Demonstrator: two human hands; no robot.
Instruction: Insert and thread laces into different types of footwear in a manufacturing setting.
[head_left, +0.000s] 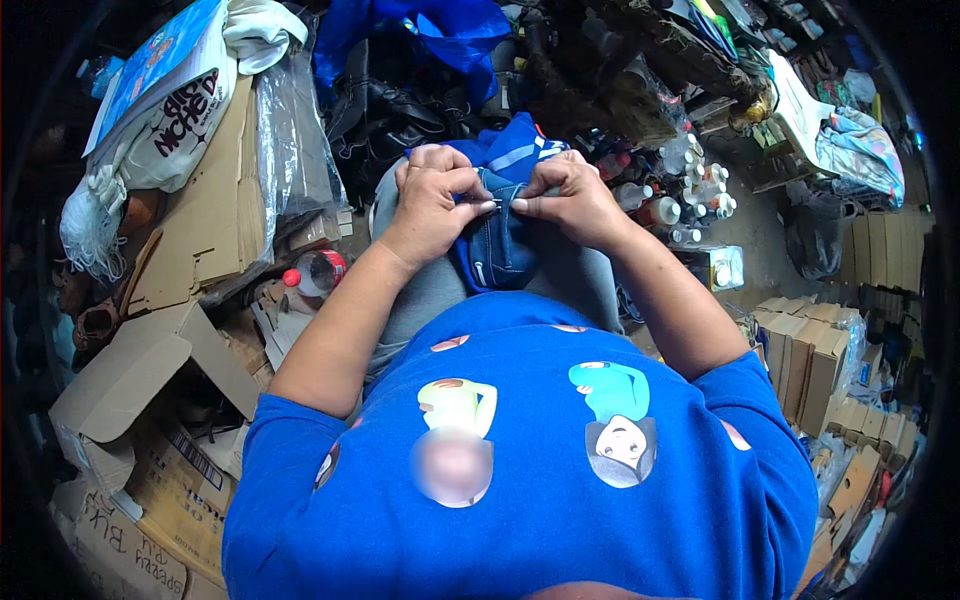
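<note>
A blue denim piece point(500, 250) with white stitching lies on my lap, over grey trousers. My left hand point(432, 195) pinches its upper edge, fingers curled tight. My right hand point(565, 195) pinches the same edge just beside it, fingertips almost touching the left ones. A thin pale thing shows between the fingertips; I cannot tell what it is. A blue and white garment point(515, 150) lies beyond the hands, partly hidden by them.
Flattened and open cardboard boxes point(190, 230) pile up at my left, with a red-capped plastic bottle point(315, 272) among them. Several small bottles point(690, 190) stand at the right. Stacked small brown cartons point(815, 355) fill the right side. A blue bag point(440, 35) lies ahead.
</note>
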